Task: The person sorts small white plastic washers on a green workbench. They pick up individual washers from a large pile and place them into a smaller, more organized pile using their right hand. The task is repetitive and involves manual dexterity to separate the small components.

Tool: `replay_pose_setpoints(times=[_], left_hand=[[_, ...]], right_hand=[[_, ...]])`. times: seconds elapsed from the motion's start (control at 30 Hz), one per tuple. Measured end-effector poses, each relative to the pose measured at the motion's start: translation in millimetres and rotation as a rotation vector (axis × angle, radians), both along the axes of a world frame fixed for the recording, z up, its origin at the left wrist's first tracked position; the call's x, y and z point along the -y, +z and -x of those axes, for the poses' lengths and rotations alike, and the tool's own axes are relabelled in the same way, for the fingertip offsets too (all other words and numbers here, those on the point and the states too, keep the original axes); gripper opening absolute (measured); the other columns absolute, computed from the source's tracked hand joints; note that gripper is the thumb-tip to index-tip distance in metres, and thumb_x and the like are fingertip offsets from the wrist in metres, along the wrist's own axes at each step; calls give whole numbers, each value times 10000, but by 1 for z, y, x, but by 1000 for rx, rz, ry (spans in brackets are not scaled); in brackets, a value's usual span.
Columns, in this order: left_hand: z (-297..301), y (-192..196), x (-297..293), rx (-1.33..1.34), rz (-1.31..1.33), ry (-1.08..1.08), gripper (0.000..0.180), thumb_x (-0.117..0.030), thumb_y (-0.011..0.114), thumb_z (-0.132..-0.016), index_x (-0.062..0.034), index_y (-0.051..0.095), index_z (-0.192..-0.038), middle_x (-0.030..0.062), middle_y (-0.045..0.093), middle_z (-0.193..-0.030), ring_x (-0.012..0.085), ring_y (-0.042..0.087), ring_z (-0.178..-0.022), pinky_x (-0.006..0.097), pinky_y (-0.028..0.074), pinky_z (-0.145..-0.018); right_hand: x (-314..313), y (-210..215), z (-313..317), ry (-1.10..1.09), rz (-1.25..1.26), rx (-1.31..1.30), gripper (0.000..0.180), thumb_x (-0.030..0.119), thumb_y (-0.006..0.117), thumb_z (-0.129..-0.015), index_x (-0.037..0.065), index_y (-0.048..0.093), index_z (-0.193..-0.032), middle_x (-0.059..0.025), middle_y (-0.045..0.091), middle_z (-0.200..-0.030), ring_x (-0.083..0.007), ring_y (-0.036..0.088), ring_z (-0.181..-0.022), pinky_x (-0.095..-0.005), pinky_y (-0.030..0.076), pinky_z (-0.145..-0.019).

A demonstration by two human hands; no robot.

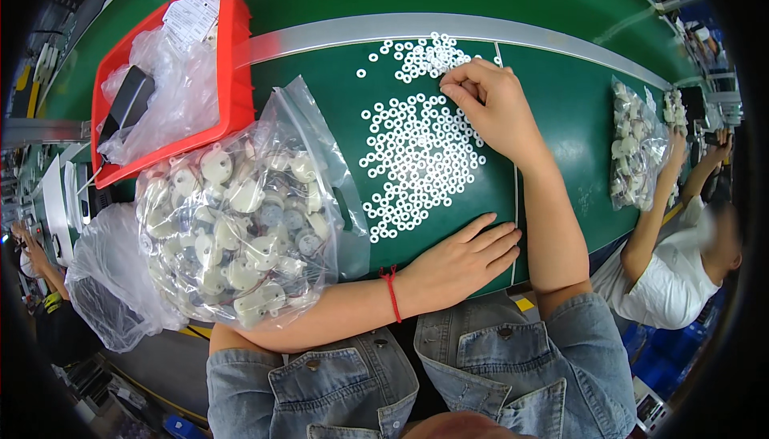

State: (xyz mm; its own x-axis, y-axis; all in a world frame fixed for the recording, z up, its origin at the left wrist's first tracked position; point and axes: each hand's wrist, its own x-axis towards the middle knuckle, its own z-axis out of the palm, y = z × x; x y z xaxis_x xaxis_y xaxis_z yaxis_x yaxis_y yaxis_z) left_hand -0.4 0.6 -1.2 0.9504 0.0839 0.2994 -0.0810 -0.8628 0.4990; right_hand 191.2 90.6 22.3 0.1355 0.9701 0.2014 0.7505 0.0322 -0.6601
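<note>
Many small white rings [416, 151] lie spread over the green table [320, 94]. My right hand [493, 106] reaches to the far edge of that spread, fingers curled and fingertips pressed on the rings near the top; whether a ring is pinched is hidden. My left hand [465, 259] lies flat, palm down, on the table's near edge, fingers together and pointing right, holding nothing. A red string is tied around that wrist. A clear plastic bag of round white parts with thin wires [240, 231] sits just left of my left forearm.
A red bin [232, 54] with crumpled plastic and a dark object stands at the back left. Another clear bag of white parts [637, 147] lies at the right, where a person in a white shirt [681, 263] works. An empty plastic bag [104, 279] hangs lower left.
</note>
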Motion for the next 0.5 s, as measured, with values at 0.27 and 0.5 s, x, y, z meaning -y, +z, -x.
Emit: replay_pose_setpoints(times=[0.27,0.5], left_hand=[[0,1,0,-1,2,3,428,-162,552,-958,-46,624,-1363,116,561,-1494,249,476,-1443,462,316,-1244],[0,2,0,-11,0,-2,424,-161,551,-961,-47,625,-1362,114,558,-1500,248,472,-1447,461,315,-1246]], right_hand=[[-1,4,-4,-48,-2,-118,112,44,761,-880,-7,748,-979,-88,619,-732,-169,527,-590,-335,431,-576],[1,10,-10,-46,-48,-55,74,52,745,-891,26,757,-959,-62,612,-728,-174,530,-600,-335,409,-617]])
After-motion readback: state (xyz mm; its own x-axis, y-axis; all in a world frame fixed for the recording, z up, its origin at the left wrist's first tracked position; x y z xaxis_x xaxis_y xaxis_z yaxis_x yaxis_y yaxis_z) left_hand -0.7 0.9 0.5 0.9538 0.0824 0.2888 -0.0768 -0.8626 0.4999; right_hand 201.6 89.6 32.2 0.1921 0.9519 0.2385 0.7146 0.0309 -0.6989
